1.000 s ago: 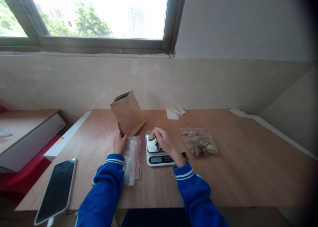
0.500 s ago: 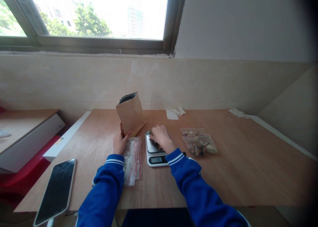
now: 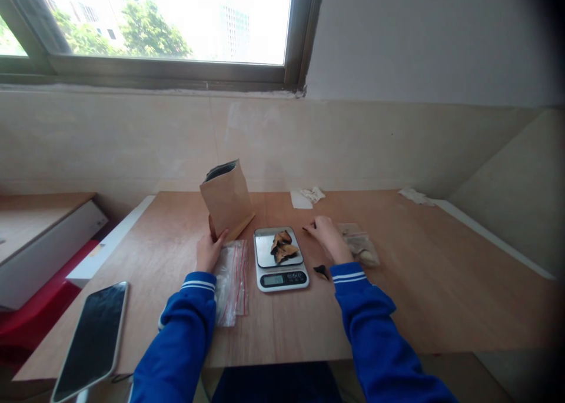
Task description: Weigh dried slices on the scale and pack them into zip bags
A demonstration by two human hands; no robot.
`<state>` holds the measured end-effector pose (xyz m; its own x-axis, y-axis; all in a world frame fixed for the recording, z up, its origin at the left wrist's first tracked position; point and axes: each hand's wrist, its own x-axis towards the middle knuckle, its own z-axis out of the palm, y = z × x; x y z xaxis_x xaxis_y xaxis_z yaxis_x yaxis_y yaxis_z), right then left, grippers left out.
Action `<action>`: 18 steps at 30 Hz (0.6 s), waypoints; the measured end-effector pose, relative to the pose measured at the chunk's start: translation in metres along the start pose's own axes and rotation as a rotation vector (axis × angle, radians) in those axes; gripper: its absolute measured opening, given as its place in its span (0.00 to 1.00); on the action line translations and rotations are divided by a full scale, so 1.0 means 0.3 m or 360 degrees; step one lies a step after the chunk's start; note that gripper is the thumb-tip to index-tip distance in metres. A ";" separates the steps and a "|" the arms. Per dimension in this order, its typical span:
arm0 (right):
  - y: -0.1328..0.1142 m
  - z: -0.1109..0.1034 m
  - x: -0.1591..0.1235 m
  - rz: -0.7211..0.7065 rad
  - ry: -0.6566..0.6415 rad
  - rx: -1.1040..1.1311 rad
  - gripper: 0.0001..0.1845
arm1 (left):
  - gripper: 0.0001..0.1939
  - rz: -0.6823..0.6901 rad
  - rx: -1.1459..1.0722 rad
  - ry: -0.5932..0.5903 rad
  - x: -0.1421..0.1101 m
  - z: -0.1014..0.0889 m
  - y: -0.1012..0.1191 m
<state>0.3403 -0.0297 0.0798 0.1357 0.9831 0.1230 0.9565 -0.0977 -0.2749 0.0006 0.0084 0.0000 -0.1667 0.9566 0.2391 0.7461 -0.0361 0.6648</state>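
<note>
My left hand (image 3: 209, 250) grips the lower edge of a brown paper bag (image 3: 226, 197) that stands tilted, its top open. A small digital scale (image 3: 279, 264) sits in front of me with several dried brown pieces (image 3: 283, 247) on its plate. My right hand (image 3: 327, 235) rests on the table to the right of the scale, fingers curled and pointing left, partly covering a clear zip bag (image 3: 361, 245) of dried pieces. A small dark piece (image 3: 321, 269) lies loose by my right wrist.
A stack of empty clear zip bags (image 3: 232, 279) lies under my left forearm. A phone (image 3: 89, 339) lies at the table's left front corner. Crumpled paper (image 3: 308, 196) and another scrap (image 3: 415, 196) lie near the wall. A lower white cabinet (image 3: 44, 238) stands left.
My right hand has left the scale plate and moved right onto the table beside the filled zip bag, uncovering the dried pieces on the plate. The left hand stays on the paper bag.
</note>
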 end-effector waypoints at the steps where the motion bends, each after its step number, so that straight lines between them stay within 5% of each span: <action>1: 0.009 0.003 -0.006 -0.0023 -0.0017 0.0056 0.15 | 0.30 0.0001 0.0002 -0.0002 0.001 0.000 0.000; 5: -0.045 0.022 -0.011 -0.0242 -0.0080 0.0332 0.18 | 0.29 0.0028 -0.0026 0.0006 0.000 -0.001 0.003; 12: -0.270 0.089 -0.004 -0.0794 -0.0258 0.0932 0.15 | 0.26 0.0048 -0.0050 0.0007 -0.004 0.000 0.004; 18: -0.326 0.125 -0.026 -0.0692 -0.0216 0.0594 0.12 | 0.27 0.0040 -0.0040 0.0015 -0.006 0.004 0.004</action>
<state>0.2361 -0.0221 0.0699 -0.3063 0.9341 0.1831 0.7579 0.3558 -0.5469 0.0025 0.0070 -0.0006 -0.1544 0.9525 0.2626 0.7338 -0.0674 0.6760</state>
